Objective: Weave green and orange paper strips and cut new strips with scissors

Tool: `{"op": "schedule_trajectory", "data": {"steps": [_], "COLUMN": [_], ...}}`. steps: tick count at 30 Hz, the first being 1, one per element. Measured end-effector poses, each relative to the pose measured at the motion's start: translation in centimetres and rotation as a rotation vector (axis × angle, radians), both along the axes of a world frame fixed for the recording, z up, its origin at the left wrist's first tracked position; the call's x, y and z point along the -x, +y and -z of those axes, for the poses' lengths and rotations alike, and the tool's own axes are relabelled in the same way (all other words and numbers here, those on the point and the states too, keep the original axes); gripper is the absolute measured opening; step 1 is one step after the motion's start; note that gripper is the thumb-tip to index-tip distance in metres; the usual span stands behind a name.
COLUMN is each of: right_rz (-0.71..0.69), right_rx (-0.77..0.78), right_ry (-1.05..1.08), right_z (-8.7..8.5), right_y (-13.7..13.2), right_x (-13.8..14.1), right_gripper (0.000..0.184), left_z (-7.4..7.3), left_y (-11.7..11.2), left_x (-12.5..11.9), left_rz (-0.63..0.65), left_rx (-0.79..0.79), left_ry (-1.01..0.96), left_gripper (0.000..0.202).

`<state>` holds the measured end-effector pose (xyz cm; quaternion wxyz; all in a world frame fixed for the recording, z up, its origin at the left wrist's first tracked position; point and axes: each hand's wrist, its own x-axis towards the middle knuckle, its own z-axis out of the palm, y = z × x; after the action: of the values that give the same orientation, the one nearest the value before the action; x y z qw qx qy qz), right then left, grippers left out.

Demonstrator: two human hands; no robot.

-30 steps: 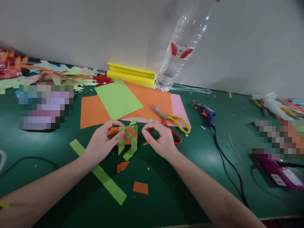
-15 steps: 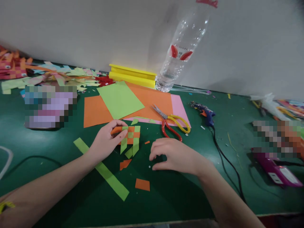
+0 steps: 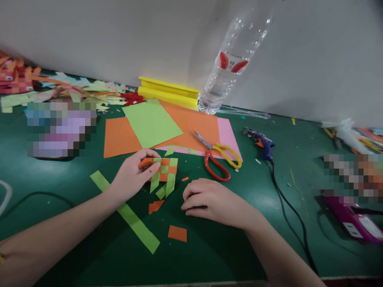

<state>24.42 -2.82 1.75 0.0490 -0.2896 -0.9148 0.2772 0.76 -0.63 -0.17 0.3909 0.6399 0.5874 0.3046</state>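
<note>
My left hand (image 3: 136,175) pinches a small woven paper piece (image 3: 164,169) of orange and green strips, with green ends hanging toward me. My right hand (image 3: 211,201) is low over the green table, right of the woven piece, thumb and fingertips drawn together; whatever may be between them is hidden. An orange paper scrap (image 3: 156,206) lies just below the woven piece, and a small orange rectangle (image 3: 177,233) sits nearer to me. Partly under my left wrist runs a long green paper strip (image 3: 139,227). Scissors (image 3: 214,149) with red and yellow handles rest beyond my right hand.
Green (image 3: 152,123) and orange paper sheets (image 3: 121,137) lie behind the hands. A clear bottle (image 3: 230,63) leans at the wall beside a yellow holder (image 3: 167,93). To the right are a blue glue gun (image 3: 263,145) with its cord and a purple power strip (image 3: 353,221).
My right hand has moved slightly left, and its thumb and fingers have closed together. My left hand keeps its grip on the woven paper piece. The view has shifted slightly.
</note>
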Motion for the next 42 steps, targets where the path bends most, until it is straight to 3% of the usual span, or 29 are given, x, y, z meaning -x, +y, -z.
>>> {"op": "schedule_trajectory", "data": {"steps": [8,22,27,37,42], "right_rz": [0.037,0.379,0.478,0.519,0.539], "right_rx": [-0.056,-0.360,-0.372,-0.321,-0.376], "right_ry": [0.077,0.559,0.555,0.586,0.604], "right_z": [0.3,0.9,0.8,1.2,1.0], "right_y": [-0.1,-0.2,-0.4,-0.6,-0.8], "right_x": [0.2,0.5,0.8,1.2,1.3], "right_gripper": [0.017,0.015,0.018,0.016,0.018], "left_z": [-0.2,-0.1,0.1,-0.1,-0.2], "left_y": [-0.1,-1.5,-1.5,-1.4,-1.5], "left_x": [-0.1,-1.0,-0.9,-1.0,-1.1], "left_rz": [0.011,0.078,0.101,0.099,0.092], "left_rx": [-0.009,0.101,0.110,0.109,0.149], "left_ry": [0.002,-0.132,-0.161,-0.182,-0.230], "left_gripper": [0.020,0.020,0.021,0.020,0.020]}}
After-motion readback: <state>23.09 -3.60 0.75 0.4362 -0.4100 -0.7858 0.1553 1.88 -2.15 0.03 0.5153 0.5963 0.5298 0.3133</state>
